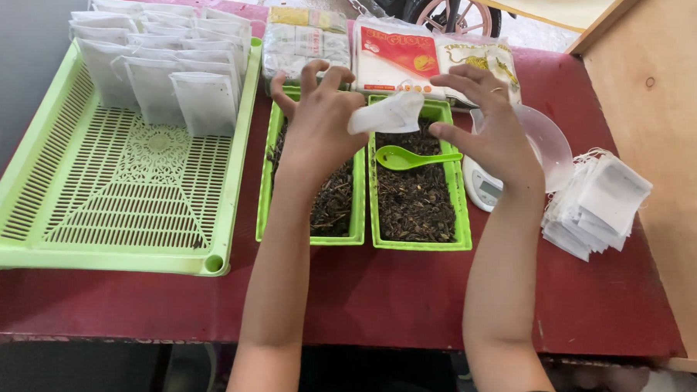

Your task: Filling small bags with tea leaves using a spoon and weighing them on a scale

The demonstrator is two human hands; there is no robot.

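Forearms: both bare arms come up from the near edge, reaching across the dark red tabletop (383, 295) toward the two middle bins.
Left hand: the left hand (319, 120) hovers over the left narrow green plastic bin (261, 199), fingers pinched on the left end of a small white paper filter bag (388, 116), so it's grasping that.
Right hand: the right hand (493, 125) sits just right of the bag with fingers spread and curled. Can't really tell if it's touching the bag or gripping anything, looks loose to me.
Bag spot: the filter bag is held in the air between both hands, above the far end of the right narrow green plastic bin (461, 215).
Bins: both are filled with dark dried loose leaves (414, 197), side by side and touching.
Scoop: a bright green plastic spoon (409, 158) lies on the leaves in the right bin, handle pointing right.
Scale: a small white digital kitchen scale with a clear bowl (551, 146) sits partly hidden behind the right wrist.
Empty bags: a loose stack of white filter bags (600, 206) lies on the right side of the table.
Tray: a big lime green slotted plastic tray (124, 188) on the left holds rows of filled white bags (166, 63) standing at its far end.
Far edge: a few plastic-wrapped packets (394, 55) lie behind the bins.
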